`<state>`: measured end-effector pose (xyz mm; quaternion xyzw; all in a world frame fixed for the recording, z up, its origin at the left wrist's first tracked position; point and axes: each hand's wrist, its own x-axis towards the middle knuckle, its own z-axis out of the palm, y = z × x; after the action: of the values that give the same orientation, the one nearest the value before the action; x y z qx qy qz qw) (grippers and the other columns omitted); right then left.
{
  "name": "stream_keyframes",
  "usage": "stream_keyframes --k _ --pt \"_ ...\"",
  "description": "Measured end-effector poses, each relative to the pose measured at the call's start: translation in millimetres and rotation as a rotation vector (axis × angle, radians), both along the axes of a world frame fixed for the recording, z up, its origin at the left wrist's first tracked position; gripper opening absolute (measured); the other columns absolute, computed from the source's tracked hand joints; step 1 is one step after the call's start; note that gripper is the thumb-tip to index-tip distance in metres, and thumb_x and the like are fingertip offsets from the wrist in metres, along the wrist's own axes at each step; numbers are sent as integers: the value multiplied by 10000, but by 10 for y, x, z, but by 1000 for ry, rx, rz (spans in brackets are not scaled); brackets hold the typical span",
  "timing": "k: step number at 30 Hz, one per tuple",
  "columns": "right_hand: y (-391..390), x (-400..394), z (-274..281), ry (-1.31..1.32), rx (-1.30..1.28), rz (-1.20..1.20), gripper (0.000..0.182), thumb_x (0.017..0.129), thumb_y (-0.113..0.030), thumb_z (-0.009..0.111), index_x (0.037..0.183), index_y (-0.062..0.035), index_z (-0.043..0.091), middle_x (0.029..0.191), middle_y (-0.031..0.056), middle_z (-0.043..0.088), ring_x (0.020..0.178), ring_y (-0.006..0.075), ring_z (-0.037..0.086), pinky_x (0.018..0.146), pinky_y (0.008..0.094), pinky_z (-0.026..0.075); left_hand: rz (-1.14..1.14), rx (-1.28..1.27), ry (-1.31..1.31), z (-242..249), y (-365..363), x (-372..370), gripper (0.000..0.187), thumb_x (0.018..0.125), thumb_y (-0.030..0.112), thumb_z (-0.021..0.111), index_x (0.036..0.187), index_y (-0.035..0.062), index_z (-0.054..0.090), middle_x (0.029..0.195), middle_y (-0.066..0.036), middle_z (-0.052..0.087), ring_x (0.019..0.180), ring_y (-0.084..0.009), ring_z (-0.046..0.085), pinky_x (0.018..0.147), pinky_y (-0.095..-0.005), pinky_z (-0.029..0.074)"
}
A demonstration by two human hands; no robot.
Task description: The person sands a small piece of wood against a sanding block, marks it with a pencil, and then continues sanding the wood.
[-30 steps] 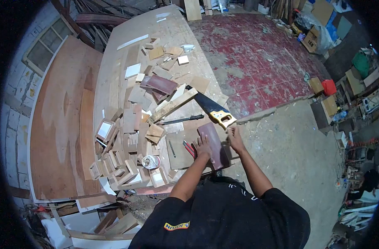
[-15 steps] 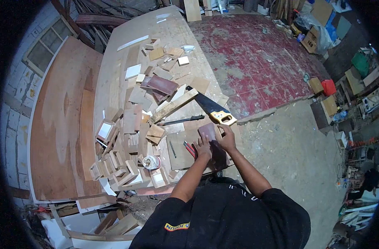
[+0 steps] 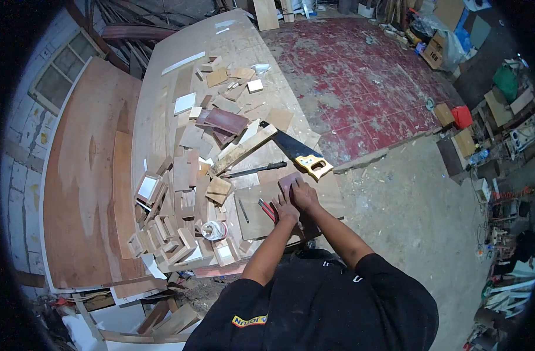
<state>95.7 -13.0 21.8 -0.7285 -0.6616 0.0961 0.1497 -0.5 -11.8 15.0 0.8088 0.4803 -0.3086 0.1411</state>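
A dark reddish-brown wooden board (image 3: 289, 180) lies at the front edge of the workbench, partly covered by both hands. My left hand (image 3: 285, 209) rests on its left side with the fingers stretched forward. Close beside it, my right hand (image 3: 304, 196) is closed over the board with bent fingers; whatever is under them is hidden. Left of the hands lie a red-handled tool (image 3: 267, 209) and a thin dark pencil-like stick (image 3: 243, 211). Just beyond them is a handsaw (image 3: 299, 153) with a yellow and black handle. A long dark tool (image 3: 253, 170) lies farther left.
A wooden batten (image 3: 244, 150) slants across the bench (image 3: 162, 111). Several offcuts and small wooden frames (image 3: 182, 244) crowd its left side, with a white tub (image 3: 213, 230) among them. A large plywood sheet (image 3: 83, 187) leans at left. Red floor tiles (image 3: 355, 82) lie beyond the bench.
My right hand has moved left from the board's right edge onto its top, beside my left hand. The left hand has stayed nearly in place.
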Motion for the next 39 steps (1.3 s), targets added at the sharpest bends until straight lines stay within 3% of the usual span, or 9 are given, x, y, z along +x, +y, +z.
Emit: stream_keyframes --k 5,10,12,14,18,23,26,32,39 --pt "-40 -43 -42 19 -18 -27 199 813 -162 504 948 -25 557 1022 175 537 788 339 622 614 435 525 17 -11 -18 -70 14 -12 1098 657 462 729 1457 78 82 1476 -180 -230 1381 -407 2 1053 -619 -21" --pt "42 30 -25 -22 21 47 188 821 -136 491 928 2 561 979 176 555 774 314 637 585 424 536 59 129 -54 -543 46 2 1022 702 440 684 1460 98 90 1479 -170 -228 1363 -453 53 1052 -619 -26" --pt "13 10 -33 -28 9 56 187 823 -132 487 929 3 561 987 179 557 773 315 638 584 422 536 54 117 -26 -347 14 0 994 721 428 664 1460 99 87 1481 -164 -226 1357 -465 66 1053 -618 -31" --pt "4 -7 39 -32 -21 24 187 822 -145 488 888 -6 594 986 180 573 762 319 643 588 420 535 121 -61 -76 243 -2 -1 989 757 258 601 1445 85 -89 1500 -131 -185 1366 -442 66 1078 -573 -52" --pt "-185 12 214 33 -116 37 214 811 -200 526 812 -5 616 944 200 583 739 347 636 608 434 521 81 17 -92 -45 -3 -38 992 757 242 592 1442 102 -112 1504 -141 -160 1361 -456 67 1073 -580 -63" --pt "-83 129 447 -45 -550 170 238 785 -208 525 851 -19 653 1026 222 590 772 340 644 666 456 525 76 32 -115 -82 -7 -31 999 735 218 604 1447 96 -87 1498 -138 -184 1355 -471 64 1066 -597 -61" --pt "82 62 361 -35 -228 11 239 789 -209 534 864 -10 644 1004 211 592 793 336 644 667 441 527 95 26 -40 -182 6 -14 1032 719 257 646 1446 63 -60 1495 -136 -197 1355 -468 69 1068 -598 -43" --pt "64 46 -31 -16 -10 26 239 770 -224 570 821 6 609 959 209 567 732 326 642 632 436 523 66 -66 18 115 17 8 1102 695 339 694 1444 58 -64 1495 -138 -197 1355 -466 77 1069 -599 -27" --pt "-145 10 573 -122 -463 160 241 807 -233 526 828 -44 675 921 174 647 800 301 656 654 423 534 38 120 -95 -175 -44 -32 1079 710 322 664 1445 97 -94 1494 -143 -196 1338 -502 93 1062 -614 -16"
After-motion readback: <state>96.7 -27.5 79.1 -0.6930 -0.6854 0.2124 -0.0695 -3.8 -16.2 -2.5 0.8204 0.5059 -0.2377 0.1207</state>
